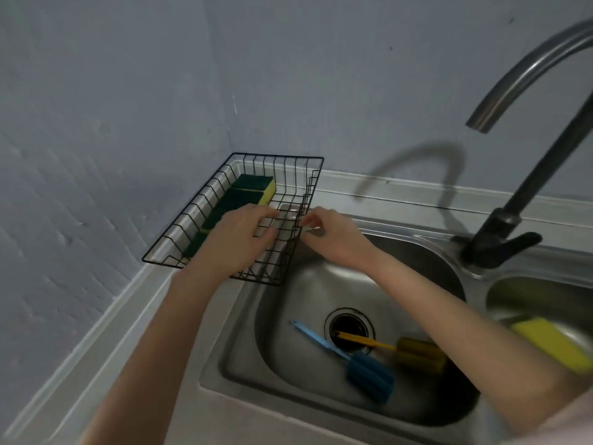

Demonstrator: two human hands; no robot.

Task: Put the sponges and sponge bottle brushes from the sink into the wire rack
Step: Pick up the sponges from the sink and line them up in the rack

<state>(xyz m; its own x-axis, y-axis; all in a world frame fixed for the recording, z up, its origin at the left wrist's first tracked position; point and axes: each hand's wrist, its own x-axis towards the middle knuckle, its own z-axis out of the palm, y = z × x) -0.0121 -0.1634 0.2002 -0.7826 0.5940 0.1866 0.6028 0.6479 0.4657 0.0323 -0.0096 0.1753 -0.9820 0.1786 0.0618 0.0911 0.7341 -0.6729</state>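
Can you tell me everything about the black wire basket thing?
The rack is a shallow rectangular tray of thin black wire with low barred walls. It sits in the corner by the wall, its near end jutting over the sink. Green-and-yellow sponges lie in a row inside. The left hand reaches inside; the right hand touches its right wall.

You find no text, label, brand, number or sign to read anywhere in this view.
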